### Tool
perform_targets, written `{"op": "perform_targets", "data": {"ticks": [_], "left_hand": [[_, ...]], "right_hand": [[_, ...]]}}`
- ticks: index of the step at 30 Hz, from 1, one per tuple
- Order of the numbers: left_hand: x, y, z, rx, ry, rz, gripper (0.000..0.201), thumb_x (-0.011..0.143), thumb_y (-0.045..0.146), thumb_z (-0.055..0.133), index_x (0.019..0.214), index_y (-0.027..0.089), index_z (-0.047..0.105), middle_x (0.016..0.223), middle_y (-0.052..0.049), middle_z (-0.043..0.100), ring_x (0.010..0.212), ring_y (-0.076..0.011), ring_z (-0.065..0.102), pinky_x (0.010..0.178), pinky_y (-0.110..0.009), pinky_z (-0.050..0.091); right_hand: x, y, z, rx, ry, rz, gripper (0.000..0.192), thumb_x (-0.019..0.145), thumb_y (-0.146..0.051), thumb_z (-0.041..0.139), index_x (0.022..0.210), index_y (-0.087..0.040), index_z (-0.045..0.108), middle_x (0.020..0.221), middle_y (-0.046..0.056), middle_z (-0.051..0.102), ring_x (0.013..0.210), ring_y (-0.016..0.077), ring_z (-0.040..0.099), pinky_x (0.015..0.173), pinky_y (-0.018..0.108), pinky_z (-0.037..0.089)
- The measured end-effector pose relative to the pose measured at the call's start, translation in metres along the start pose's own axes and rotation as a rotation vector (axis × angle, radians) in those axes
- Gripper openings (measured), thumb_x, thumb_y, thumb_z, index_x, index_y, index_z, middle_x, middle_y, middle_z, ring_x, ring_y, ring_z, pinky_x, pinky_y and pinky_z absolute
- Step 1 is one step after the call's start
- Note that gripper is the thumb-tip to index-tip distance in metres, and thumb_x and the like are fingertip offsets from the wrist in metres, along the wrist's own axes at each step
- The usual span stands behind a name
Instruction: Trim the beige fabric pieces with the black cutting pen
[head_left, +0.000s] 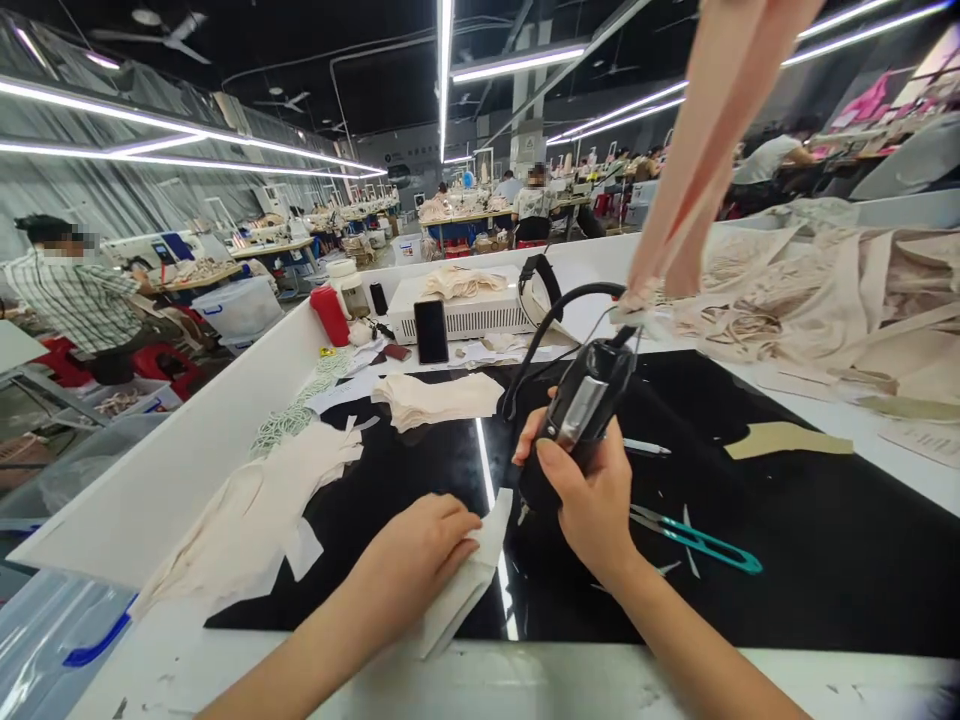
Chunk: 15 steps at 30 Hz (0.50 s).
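Note:
My right hand (592,500) is wrapped round a black corded hand tool (581,400), which is held upright with a small metal tip pointing down above the black board (645,590). A pink fabric strip (712,150) hangs from above to the cord end of the tool. My left hand (427,550), fingers together and bent, presses on cream fabric pieces (469,590) lying on the board's front part. One end of this fabric sticks out towards the tool. Right of my right hand lie teal-handled thread snips (712,545) and a white pen (646,448).
A stack of cream cut pieces (439,398) and a larger pile (255,510) lie behind and left. Fabric strips (840,300) heap up at right, near a tan template (787,440). A phone (431,332) leans on a white box (487,312). A low white wall (172,460) edges the table.

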<state>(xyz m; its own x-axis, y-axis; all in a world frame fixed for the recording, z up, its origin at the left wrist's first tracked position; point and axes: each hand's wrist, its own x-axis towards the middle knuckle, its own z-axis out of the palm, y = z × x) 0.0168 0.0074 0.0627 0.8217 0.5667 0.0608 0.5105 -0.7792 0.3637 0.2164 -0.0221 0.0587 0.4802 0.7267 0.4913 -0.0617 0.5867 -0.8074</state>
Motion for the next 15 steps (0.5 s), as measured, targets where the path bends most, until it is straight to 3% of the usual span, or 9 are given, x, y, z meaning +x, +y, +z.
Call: {"op": "perform_targets", "data": {"ticks": [3,6,10,15], "left_hand": [[0.019,-0.012,-0.003,-0.080,-0.015,0.140,0.035,0.096,0.016,0.070,0.129,0.021,0.059,0.134,-0.007,0.065,0.128,-0.0241,0.060,0.112,-0.040,0.050],[0.033,-0.023,0.001,-0.112,-0.107,0.191,0.051,0.092,0.024,0.078,0.137,0.023,0.054,0.147,-0.009,0.058,0.144,-0.0270,0.048,0.123,-0.048,0.039],[0.041,-0.029,0.004,-0.097,-0.223,0.181,0.052,0.088,0.033,0.081,0.134,0.024,0.058,0.144,-0.010,0.060,0.149,-0.0302,0.042,0.126,-0.057,0.031],[0.040,-0.032,0.002,-0.078,-0.243,0.175,0.053,0.087,0.034,0.082,0.134,0.025,0.060,0.142,-0.010,0.062,0.150,-0.0307,0.040,0.125,-0.061,0.028]], "right_hand": [[-0.002,-0.001,0.007,-0.005,-0.010,0.011,0.024,0.086,-0.034,0.076,0.101,-0.029,0.057,0.087,-0.005,0.067,0.068,0.0138,0.063,0.067,0.031,0.055],[-0.003,-0.003,0.013,-0.007,-0.008,0.032,0.023,0.085,-0.033,0.074,0.098,-0.028,0.056,0.086,-0.004,0.067,0.068,0.0141,0.062,0.066,0.031,0.055],[-0.005,-0.003,0.017,-0.014,-0.014,0.074,0.025,0.083,-0.032,0.074,0.099,-0.029,0.055,0.086,-0.004,0.066,0.069,0.0147,0.061,0.065,0.031,0.054],[-0.006,0.000,0.020,-0.033,-0.011,0.077,0.024,0.081,-0.032,0.073,0.095,-0.028,0.054,0.082,-0.004,0.063,0.068,0.0152,0.059,0.063,0.031,0.053]]}}
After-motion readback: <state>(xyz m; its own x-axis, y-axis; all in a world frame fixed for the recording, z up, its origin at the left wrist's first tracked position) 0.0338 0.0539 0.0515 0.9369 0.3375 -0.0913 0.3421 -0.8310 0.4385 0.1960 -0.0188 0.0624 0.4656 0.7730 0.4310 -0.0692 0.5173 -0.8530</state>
